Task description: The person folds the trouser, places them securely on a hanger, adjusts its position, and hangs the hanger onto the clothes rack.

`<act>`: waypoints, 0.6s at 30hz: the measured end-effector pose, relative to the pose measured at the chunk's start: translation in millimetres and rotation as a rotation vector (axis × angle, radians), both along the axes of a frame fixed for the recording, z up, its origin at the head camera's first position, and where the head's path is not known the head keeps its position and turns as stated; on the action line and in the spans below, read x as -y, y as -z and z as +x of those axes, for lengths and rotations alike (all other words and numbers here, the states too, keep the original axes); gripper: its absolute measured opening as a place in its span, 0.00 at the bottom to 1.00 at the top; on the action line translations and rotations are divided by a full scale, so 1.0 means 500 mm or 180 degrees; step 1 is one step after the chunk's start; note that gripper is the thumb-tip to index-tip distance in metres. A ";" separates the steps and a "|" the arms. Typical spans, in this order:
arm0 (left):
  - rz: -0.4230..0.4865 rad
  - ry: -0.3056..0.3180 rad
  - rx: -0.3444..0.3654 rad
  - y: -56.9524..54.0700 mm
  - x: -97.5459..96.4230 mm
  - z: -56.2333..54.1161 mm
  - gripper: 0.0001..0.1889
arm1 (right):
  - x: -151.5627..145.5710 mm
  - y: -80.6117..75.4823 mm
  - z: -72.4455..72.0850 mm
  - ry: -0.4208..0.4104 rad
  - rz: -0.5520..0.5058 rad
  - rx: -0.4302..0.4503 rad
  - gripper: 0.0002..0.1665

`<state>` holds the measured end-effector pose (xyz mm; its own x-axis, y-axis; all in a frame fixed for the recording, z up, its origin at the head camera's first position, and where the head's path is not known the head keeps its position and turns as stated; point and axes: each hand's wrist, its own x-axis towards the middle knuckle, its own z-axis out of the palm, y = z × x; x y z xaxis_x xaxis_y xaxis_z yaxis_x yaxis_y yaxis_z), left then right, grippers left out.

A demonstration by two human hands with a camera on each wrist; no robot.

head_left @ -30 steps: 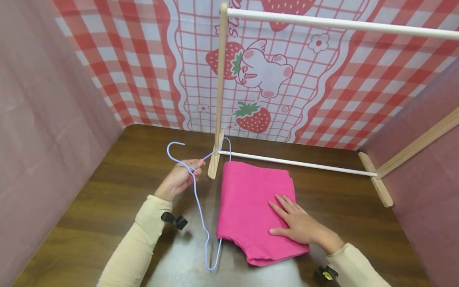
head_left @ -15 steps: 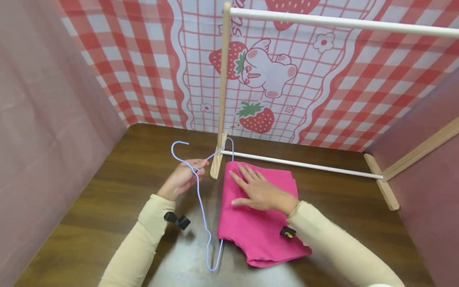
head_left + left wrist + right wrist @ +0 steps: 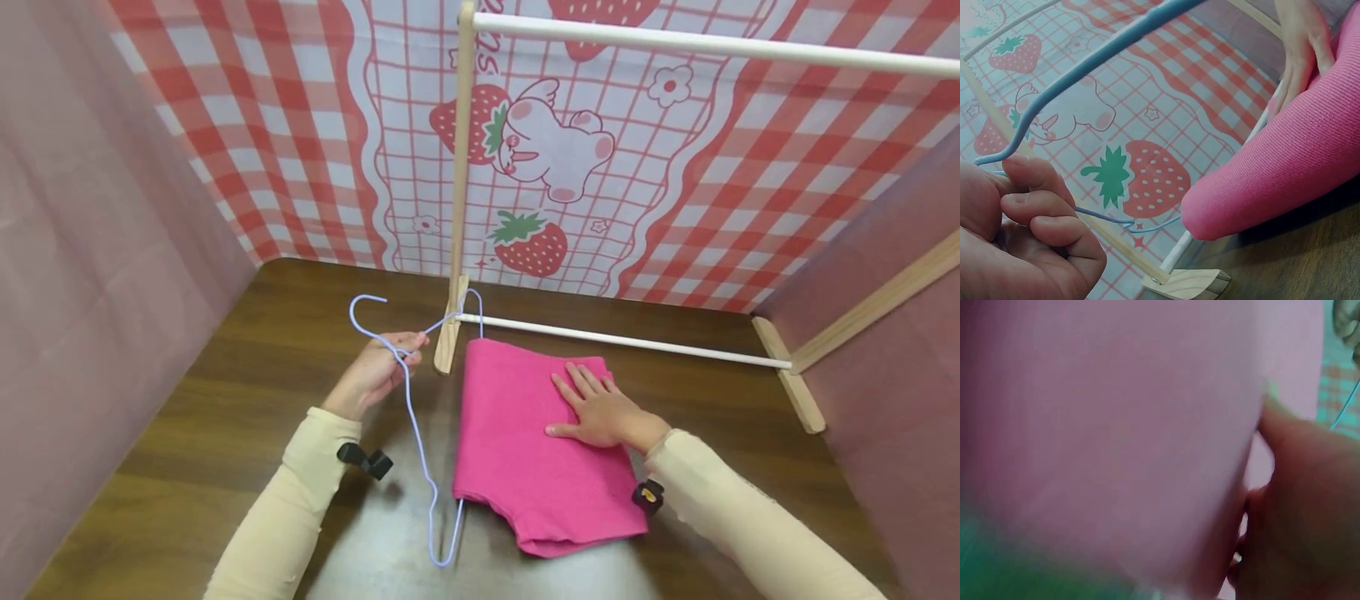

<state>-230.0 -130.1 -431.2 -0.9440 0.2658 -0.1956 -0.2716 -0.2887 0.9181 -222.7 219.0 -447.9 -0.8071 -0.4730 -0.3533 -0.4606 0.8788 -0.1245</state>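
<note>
A folded pink garment (image 3: pixel 517 450) lies on the table, draped over the bottom bar of a light purple wire hanger (image 3: pixel 408 400). The hanger's hook points to the upper left, and one rounded corner sticks out below the cloth. My left hand (image 3: pixel 378 371) pinches the hanger just below its hook; curled fingers show in the left wrist view, beside the blue-looking wire (image 3: pixel 1094 62). With fingers spread, my right hand (image 3: pixel 600 412) rests on the upper right part of the garment. Cloth fills much of the blurred right wrist view. The bar inside the fold is hidden.
Behind the garment stands a rack with a wooden left post (image 3: pixel 462 167), a white upper rod (image 3: pixel 675 42) and a white lower rod (image 3: pixel 622 340). Its right foot (image 3: pixel 787 375) sits near the pink side wall. A strawberry-print cloth (image 3: pixel 300 142) hangs at the back.
My right hand slid from the garment's right side to its upper left, then back to the upper right. My left hand keeps its hold on the hanger.
</note>
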 end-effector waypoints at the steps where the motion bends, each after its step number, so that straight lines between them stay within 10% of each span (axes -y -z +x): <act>1: 0.0000 0.0008 -0.0008 0.000 0.001 0.000 0.12 | -0.014 0.001 0.004 0.0039 -0.0058 -0.0030 0.55; 18: 0.0001 0.0055 0.0029 -0.003 0.004 0.003 0.13 | -0.107 0.021 0.053 0.0464 -0.0666 -0.0163 0.52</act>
<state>-228.6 -131.9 -429.6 -0.9374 0.2822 -0.2041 -0.2849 -0.2842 0.9155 -196.4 272.3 -458.4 -0.8864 -0.4089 -0.2170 -0.3413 0.8940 -0.2904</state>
